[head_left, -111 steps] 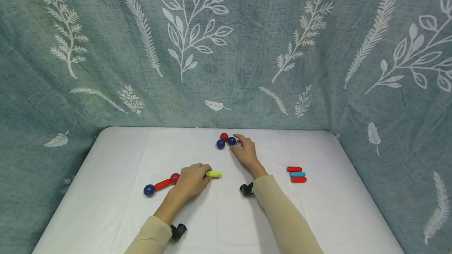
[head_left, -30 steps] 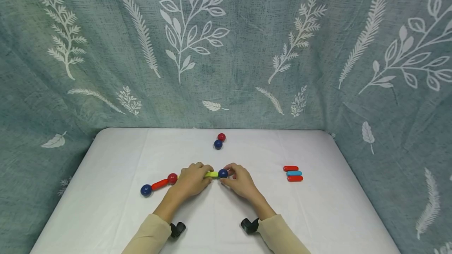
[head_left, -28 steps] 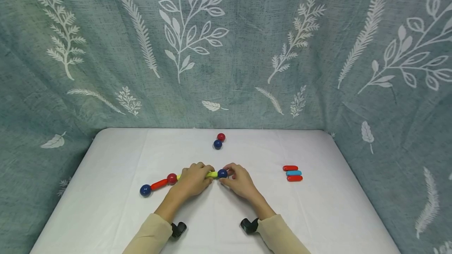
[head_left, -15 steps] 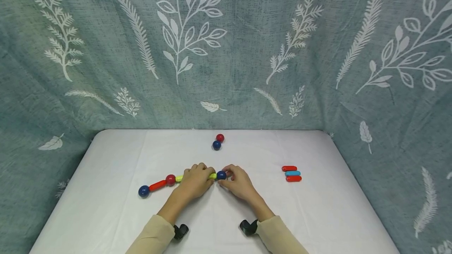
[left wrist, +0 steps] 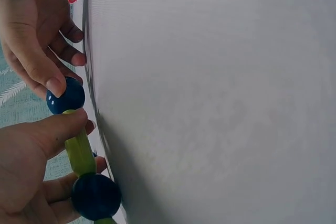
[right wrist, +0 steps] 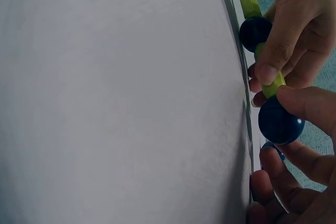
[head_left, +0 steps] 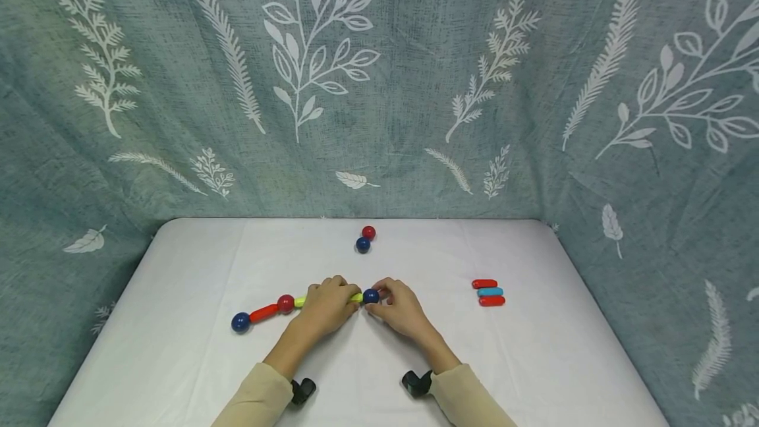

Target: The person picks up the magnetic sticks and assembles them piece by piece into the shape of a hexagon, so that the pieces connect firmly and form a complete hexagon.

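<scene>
A chain of balls and rods lies across the table before me. From its left end come a blue ball [head_left: 240, 322], a red rod [head_left: 263, 313], a red ball [head_left: 286, 304] and a yellow-green rod [head_left: 300, 301]. Hidden under my left hand in the head view is a middle blue ball [left wrist: 96, 196]. Thumb and fingers of my left hand [head_left: 325, 305] pinch the second yellow-green rod [left wrist: 80, 153]. My right hand [head_left: 403, 308] holds the right-end blue ball [right wrist: 281, 120] between thumb and fingers, against that rod's end.
At the back of the white-covered table [head_left: 196, 256] sit a loose red ball [head_left: 369, 232] and a loose blue ball [head_left: 363, 245], side by side. To the right, a blue rod [head_left: 490, 292] lies between two red rods [head_left: 492, 301]. A patterned curtain [head_left: 409, 84] hangs behind.
My right hand has carried a blue ball from the back group to the right end of the yellow-green rod. Over the last second both hands stay nearly still.
</scene>
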Demonstrator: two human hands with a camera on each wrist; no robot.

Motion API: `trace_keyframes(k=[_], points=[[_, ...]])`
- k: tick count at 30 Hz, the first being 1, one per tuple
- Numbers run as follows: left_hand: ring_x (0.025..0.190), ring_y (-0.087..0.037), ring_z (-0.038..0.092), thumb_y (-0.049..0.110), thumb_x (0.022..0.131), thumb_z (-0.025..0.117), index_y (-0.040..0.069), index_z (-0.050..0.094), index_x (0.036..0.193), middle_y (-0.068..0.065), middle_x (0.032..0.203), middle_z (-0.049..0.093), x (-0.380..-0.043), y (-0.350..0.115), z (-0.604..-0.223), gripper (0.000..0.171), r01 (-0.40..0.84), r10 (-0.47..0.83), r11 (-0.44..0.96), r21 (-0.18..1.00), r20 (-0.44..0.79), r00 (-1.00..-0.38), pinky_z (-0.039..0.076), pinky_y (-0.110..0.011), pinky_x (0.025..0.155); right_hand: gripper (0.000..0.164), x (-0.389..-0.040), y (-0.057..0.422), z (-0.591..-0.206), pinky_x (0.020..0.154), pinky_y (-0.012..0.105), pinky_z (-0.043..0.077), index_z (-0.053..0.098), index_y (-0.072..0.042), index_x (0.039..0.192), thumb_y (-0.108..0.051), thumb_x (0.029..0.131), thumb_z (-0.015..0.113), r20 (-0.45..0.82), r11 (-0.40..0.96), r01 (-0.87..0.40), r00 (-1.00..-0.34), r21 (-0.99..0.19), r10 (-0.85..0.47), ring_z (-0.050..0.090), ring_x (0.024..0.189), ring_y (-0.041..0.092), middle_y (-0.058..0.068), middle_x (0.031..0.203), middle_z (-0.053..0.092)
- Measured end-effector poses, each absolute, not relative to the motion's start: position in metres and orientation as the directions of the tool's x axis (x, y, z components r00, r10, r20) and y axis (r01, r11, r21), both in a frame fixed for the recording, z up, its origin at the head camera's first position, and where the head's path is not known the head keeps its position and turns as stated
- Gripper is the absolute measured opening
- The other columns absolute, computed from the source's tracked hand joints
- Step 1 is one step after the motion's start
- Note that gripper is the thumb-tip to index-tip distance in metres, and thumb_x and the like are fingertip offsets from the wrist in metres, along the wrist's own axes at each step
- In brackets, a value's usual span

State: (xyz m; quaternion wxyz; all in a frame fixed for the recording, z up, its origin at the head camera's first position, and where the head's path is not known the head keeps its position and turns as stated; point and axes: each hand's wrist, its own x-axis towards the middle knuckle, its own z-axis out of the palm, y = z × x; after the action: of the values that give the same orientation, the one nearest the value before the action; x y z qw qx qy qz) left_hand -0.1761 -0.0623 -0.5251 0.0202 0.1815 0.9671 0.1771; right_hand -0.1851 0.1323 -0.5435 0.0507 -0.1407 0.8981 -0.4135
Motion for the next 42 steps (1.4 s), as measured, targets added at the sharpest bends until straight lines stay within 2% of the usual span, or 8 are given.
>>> trace_keyframes(k=[11,21,34,42], points=[[0.106,-0.028,0.059,0.031,0.093,0.073,0.019,0.073,0.12,-0.008,0.113,0.064,-0.177,-0.062,-0.528,0.029,0.336,0.353,0.872,0.356,0.017,-0.935,0.045,-0.058,0.09,0.034,-0.181,0.143,-0.542,0.068,0.032,0.044,0.067,-0.011,0.116,-0.028,0.089,0.077,0.032,0.632,-0.218,-0.956,-0.744,-0.292,0.053,0.084,0.018,0.004,0.101,0.063],[0.105,-0.027,0.059,0.032,0.093,0.073,0.019,0.073,0.12,-0.007,0.113,0.064,-0.177,-0.062,-0.528,0.03,0.337,0.355,0.877,0.343,0.011,-0.935,0.046,-0.056,0.09,0.027,-0.168,0.165,-0.53,0.069,0.032,0.043,0.07,-0.011,0.111,-0.022,0.088,0.078,0.062,0.618,-0.197,-0.97,-0.761,-0.233,0.054,0.082,0.021,0.002,0.096,0.061],[0.104,-0.026,0.058,0.031,0.093,0.073,0.018,0.073,0.118,-0.007,0.112,0.063,-0.176,-0.062,-0.528,0.028,0.333,0.357,0.864,0.378,0.008,-0.934,0.045,-0.055,0.089,0.025,-0.146,0.213,-0.522,0.074,0.033,0.047,0.071,-0.011,0.111,-0.014,0.087,0.079,0.071,0.619,-0.132,-0.99,-0.775,-0.122,0.057,0.087,0.018,0.003,0.099,0.064],[0.105,-0.027,0.058,0.03,0.093,0.073,0.018,0.073,0.118,-0.008,0.113,0.063,-0.176,-0.063,-0.527,0.028,0.328,0.35,0.869,0.371,0.009,-0.937,0.046,-0.055,0.089,0.026,-0.138,0.252,-0.519,0.076,0.036,0.049,0.07,-0.01,0.114,-0.015,0.09,0.077,0.055,0.645,-0.092,-0.996,-0.759,-0.077,0.058,0.089,0.019,0.008,0.105,0.065]])
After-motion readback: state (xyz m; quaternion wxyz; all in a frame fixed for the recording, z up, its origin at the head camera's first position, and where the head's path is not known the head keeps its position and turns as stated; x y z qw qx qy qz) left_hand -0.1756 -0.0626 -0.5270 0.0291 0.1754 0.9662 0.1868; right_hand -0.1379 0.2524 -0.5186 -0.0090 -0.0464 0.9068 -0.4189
